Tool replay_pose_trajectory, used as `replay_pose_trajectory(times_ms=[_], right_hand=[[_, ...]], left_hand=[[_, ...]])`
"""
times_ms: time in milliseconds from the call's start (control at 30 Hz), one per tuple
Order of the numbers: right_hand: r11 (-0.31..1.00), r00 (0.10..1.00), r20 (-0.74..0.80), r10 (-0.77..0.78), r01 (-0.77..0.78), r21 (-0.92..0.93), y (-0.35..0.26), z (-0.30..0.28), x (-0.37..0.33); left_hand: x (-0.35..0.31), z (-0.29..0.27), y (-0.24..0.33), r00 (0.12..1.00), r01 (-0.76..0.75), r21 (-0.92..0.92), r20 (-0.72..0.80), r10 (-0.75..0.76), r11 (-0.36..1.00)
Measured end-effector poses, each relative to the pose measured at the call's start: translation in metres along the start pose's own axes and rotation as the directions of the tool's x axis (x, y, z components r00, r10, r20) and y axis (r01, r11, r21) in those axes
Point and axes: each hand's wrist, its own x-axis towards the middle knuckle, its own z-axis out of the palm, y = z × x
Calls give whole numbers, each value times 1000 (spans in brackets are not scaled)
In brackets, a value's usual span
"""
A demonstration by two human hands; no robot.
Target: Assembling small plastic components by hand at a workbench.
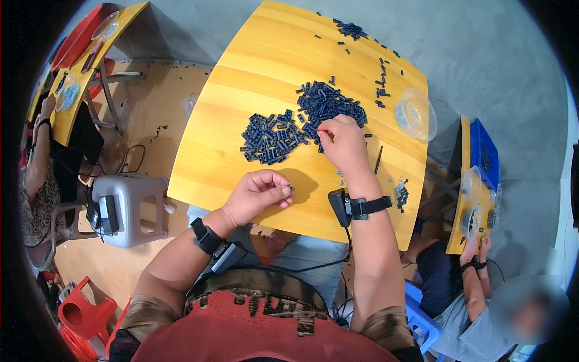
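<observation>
Two heaps of small black plastic parts lie on the yellow wooden table: a looser heap (271, 139) on the left and a denser heap (330, 102) beside it. My left hand (259, 196) is nearer to me than the left heap, thumb and forefinger pinched on a small dark part (291, 187) that barely shows. At the near edge of the denser heap is my right hand (345, 145), fingers curled and closed. Its fingertips touch or hover just over the parts, and anything between them is hidden.
A clear plastic bowl (416, 114) stands at the table's right edge. Nearby are a thin black rod (379, 160) and small metal pieces (402, 194). More black parts (351, 30) lie at the far end. Cables trail from my wrist straps. People sit at side tables.
</observation>
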Motion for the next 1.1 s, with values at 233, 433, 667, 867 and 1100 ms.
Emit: replay_pose_trajectory(times_ms=[233, 433, 667, 867, 1100], right_hand=[[998, 995, 82, 59, -59, 0, -4, -13, -13], [977, 979, 71, 189, -195, 84, 2, -15, -9], [999, 997, -68, 24, -27, -46, -2, 0, 5], [994, 999, -43, 33, -37, -105, -1, 2, 3], [997, 998, -42, 38, -41, -69, -1, -5, 1]], left_hand=[[0, 0, 1, 1000, 13, -24, 13, -13, 1000], [2, -1, 0, 1000, 4, -39, 15, -4, 999], [1, -1, 1, 1000, 7, -20, 17, -7, 1000], [0, 0, 2, 1000, 15, -37, 15, -15, 999], [1, 0, 2, 1000, 9, -58, 25, -8, 998]])
